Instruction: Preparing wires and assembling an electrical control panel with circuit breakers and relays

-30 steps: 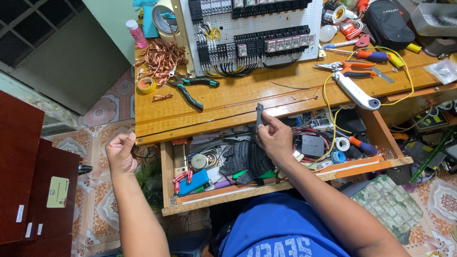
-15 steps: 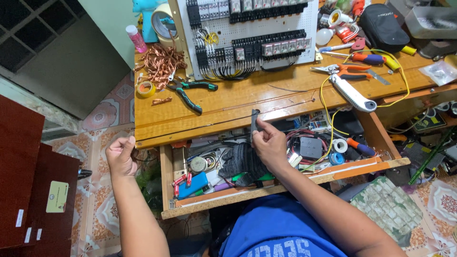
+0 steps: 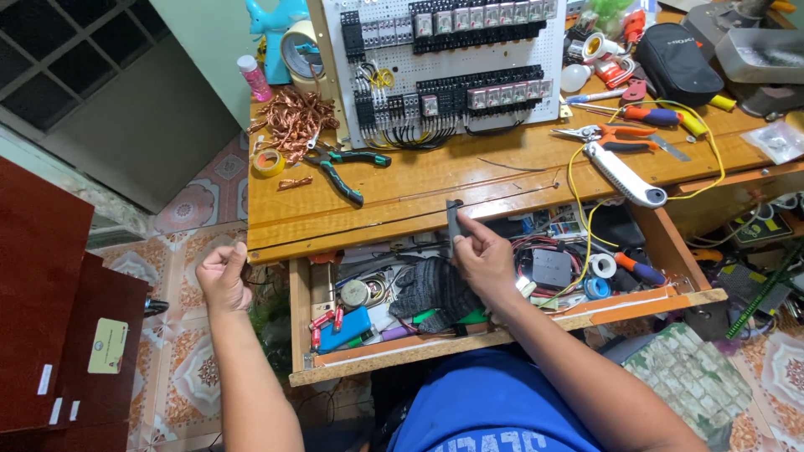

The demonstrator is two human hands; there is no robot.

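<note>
Over the open drawer (image 3: 502,322) of the wooden table (image 3: 419,188), in the head view, the right hand (image 3: 484,255) pinched a small dark flat part (image 3: 453,224) between thumb and fingers, holding it upright at the table's front edge. A thin wire (image 3: 502,191) lay along the tabletop just behind that part. The left hand (image 3: 223,274) was closed into a fist off the table's left end, above the tiled floor (image 3: 180,368); whether anything sat inside the fist could not be told. Just below the right hand, inside the drawer, lay a dark knitted glove (image 3: 431,289), with a blue flat object (image 3: 347,328) to its left and rolls of tape (image 3: 599,276) to its right among loose wires. On the tabletop, green-handled pliers (image 3: 339,167) rested beside a heap of copper wire scraps (image 3: 293,117) and a small yellow tape roll (image 3: 268,161). A white perforated panel (image 3: 444,67) carrying rows of black relays stood at the back. To the right lay orange-handled pliers (image 3: 607,132), a white utility knife (image 3: 624,174) and a looping yellow wire (image 3: 708,142). Dark red cabinets (image 3: 50,318) stood at the far left.
</note>
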